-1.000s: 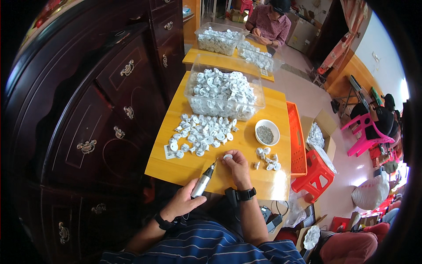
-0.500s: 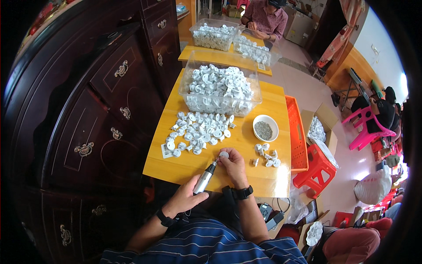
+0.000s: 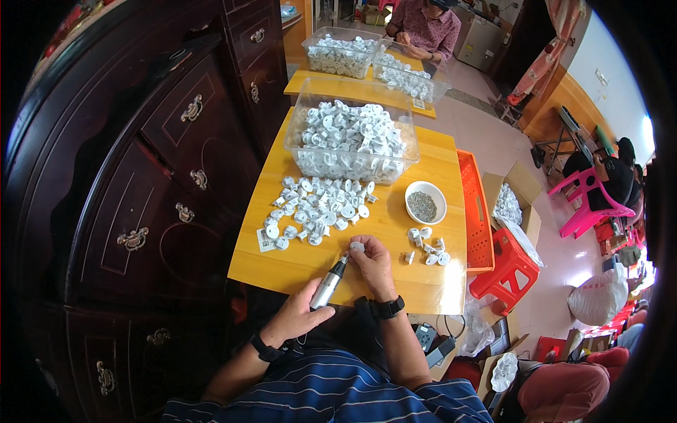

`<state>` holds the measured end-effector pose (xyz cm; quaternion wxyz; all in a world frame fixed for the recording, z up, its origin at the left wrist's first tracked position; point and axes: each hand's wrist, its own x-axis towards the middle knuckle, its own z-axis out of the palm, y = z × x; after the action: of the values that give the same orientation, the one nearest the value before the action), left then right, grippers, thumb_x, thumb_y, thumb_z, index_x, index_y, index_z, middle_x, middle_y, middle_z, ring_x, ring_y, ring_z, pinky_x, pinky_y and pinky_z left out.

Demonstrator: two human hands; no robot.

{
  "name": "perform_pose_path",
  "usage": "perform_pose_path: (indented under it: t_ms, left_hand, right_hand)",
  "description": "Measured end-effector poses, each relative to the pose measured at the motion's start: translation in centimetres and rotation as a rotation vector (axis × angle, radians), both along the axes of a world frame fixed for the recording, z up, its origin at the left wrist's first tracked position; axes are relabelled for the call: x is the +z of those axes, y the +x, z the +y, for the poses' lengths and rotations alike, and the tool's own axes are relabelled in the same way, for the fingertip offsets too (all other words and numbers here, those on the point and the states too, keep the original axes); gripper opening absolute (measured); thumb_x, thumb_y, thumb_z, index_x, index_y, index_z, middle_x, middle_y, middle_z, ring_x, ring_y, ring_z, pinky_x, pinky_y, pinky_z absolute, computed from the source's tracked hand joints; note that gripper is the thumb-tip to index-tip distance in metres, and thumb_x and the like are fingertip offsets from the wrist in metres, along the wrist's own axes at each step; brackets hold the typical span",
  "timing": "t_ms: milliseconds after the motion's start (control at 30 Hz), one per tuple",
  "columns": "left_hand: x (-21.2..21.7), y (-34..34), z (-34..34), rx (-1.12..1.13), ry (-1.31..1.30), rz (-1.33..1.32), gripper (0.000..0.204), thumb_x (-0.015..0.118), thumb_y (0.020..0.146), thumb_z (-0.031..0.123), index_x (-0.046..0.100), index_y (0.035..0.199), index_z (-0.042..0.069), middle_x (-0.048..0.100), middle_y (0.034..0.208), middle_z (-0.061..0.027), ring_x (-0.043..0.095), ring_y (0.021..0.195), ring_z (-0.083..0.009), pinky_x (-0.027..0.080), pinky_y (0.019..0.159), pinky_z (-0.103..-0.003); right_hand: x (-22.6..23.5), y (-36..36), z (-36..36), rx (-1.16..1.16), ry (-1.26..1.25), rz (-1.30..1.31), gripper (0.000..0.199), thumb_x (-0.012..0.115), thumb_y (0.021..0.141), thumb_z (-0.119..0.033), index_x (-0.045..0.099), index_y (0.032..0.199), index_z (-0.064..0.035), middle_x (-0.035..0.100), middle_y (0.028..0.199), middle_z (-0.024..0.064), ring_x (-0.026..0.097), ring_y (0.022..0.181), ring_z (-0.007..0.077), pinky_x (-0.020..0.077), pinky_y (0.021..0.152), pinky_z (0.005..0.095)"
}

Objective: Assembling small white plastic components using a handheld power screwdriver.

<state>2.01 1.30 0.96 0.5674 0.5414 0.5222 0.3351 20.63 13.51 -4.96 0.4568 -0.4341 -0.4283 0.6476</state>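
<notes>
My left hand (image 3: pixel 298 311) is wrapped round a silver and black electric screwdriver (image 3: pixel 327 287), its tip angled up and away from me. My right hand (image 3: pixel 374 266) pinches a small white plastic part with a round disc (image 3: pixel 357 247), right at the screwdriver's tip. Whether the tip touches the part is too small to tell. Beyond my hands lies a loose spread of white plastic parts (image 3: pixel 328 217). A smaller group of such parts (image 3: pixel 429 249) lies right of my right hand. Behind that group stands a white bowl (image 3: pixel 438 220) filled with small metal screws.
A clear bin (image 3: pixel 302 159) heaped with white parts stands at the far side of the yellow table (image 3: pixel 268 272). An orange crate (image 3: pixel 477 243) and a red stool (image 3: pixel 504 271) adjoin its right edge. Dark cabinets (image 3: pixel 99 233) line the left. Another person (image 3: pixel 427 28) sits at a farther table.
Both hands keep nearly the same pose, with the screwdriver's tip still at the white part. The whole view has shifted very slightly.
</notes>
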Motion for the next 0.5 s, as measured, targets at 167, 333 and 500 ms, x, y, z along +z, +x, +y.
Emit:
perform_pose_path:
  t_ms: [167, 333, 500]
  left_hand:
    - [-0.15, -0.08, 0.0, -0.003, 0.002, -0.002, 0.064, 0.071, 0.09, 0.012, 0.041, 0.145, 0.002, 0.058, 0.091, -0.0017, 0.055, 0.066, -0.0061, 0.049, 0.057, -0.022]
    - [-0.11, -0.03, 0.02, -0.012, 0.015, -0.006, 0.065, 0.071, 0.09, 0.012, 0.04, 0.146, 0.002, 0.058, 0.093, -0.0022, 0.055, 0.066, -0.006, 0.049, 0.057, -0.022]
    - [-0.22, -0.09, 0.01, -0.006, -0.006, -0.015, 0.065, 0.071, 0.09, 0.011, 0.04, 0.145, 0.001, 0.057, 0.094, -0.0023, 0.054, 0.064, -0.0061, 0.049, 0.056, -0.022]
  right_hand:
    - [0.33, -0.26, -0.16, -0.006, 0.008, 0.005, 0.015, 0.062, 0.098, -0.003, 0.063, 0.113, -0.0016, 0.066, 0.098, 0.001, 0.064, 0.087, 0.0098, 0.0542, 0.079, 0.0235]
    - [0.32, -0.43, -0.11, -0.044, 0.032, -0.018, 0.012, 0.062, 0.098, -0.005, 0.063, 0.109, -0.0017, 0.065, 0.089, -0.001, 0.061, 0.076, 0.0068, 0.0523, 0.071, 0.021]
    - [0.35, -0.53, -0.14, -0.047, 0.032, -0.018, 0.012, 0.063, 0.097, -0.004, 0.063, 0.109, -0.0012, 0.065, 0.09, -0.001, 0.062, 0.077, 0.0069, 0.0524, 0.071, 0.021]
